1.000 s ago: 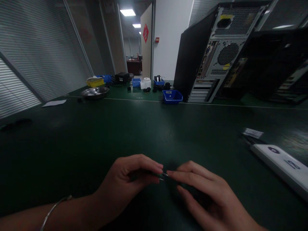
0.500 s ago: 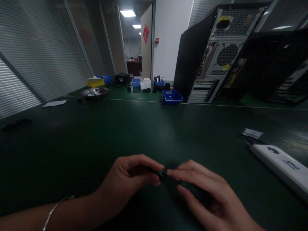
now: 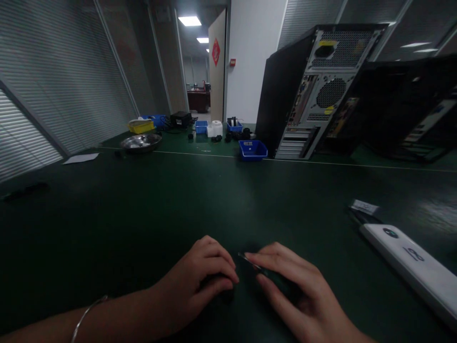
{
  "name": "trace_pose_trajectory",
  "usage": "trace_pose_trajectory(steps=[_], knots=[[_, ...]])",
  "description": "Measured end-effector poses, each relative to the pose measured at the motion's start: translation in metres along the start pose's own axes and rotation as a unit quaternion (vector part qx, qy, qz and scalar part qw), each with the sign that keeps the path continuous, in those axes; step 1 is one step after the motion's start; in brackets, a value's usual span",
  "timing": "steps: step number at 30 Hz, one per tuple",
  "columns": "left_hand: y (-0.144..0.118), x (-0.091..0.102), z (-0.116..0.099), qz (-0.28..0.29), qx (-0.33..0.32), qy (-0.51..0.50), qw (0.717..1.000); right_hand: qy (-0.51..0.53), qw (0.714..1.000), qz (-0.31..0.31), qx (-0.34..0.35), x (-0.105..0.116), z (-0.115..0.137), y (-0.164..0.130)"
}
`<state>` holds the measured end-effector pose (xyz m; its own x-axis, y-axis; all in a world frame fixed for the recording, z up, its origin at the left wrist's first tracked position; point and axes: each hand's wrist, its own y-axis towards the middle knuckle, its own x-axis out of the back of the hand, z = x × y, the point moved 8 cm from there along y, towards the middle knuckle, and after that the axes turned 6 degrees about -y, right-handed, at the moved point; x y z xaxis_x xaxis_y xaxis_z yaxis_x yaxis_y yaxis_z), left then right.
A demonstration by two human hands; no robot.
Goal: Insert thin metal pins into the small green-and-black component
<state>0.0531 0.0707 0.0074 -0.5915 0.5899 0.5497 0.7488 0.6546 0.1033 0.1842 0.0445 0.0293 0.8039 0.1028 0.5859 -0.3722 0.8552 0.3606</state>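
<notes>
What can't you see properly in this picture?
Head view only:
- Small dark part between the hands: too small and dim to tell what it is.
- Left hand: curled fingers hide what is under it.
- Right hand: cut off by the bottom edge.
- White device: cut off at right.

The table (image 3: 150,200) lies bare ahead and left of the hands. Near its right edge a white device (image 3: 414,262) and what seems a dark pen (image 3: 360,218) block passage; computer towers (image 3: 314,90) and blue bins (image 3: 253,149) line the far edge.
</notes>
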Motion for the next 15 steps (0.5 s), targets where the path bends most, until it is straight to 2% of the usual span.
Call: trace_pose_trajectory(steps=[5,9,12,15], knots=[[-0.002,0.008,-0.003,-0.031,0.003,0.041,0.999,-0.013,1.000,0.015,-0.001,0.000,0.000,0.000],[-0.006,0.010,-0.010,-0.057,0.005,0.177,0.983,-0.047,0.998,0.046,-0.027,-0.009,-0.007,-0.004],[-0.007,-0.003,-0.013,-0.016,0.009,0.242,0.970,-0.058,0.995,0.064,-0.041,-0.018,-0.011,-0.006],[-0.008,-0.012,-0.011,0.019,0.044,0.241,0.969,-0.054,0.995,0.076,-0.041,-0.023,-0.011,-0.006]])
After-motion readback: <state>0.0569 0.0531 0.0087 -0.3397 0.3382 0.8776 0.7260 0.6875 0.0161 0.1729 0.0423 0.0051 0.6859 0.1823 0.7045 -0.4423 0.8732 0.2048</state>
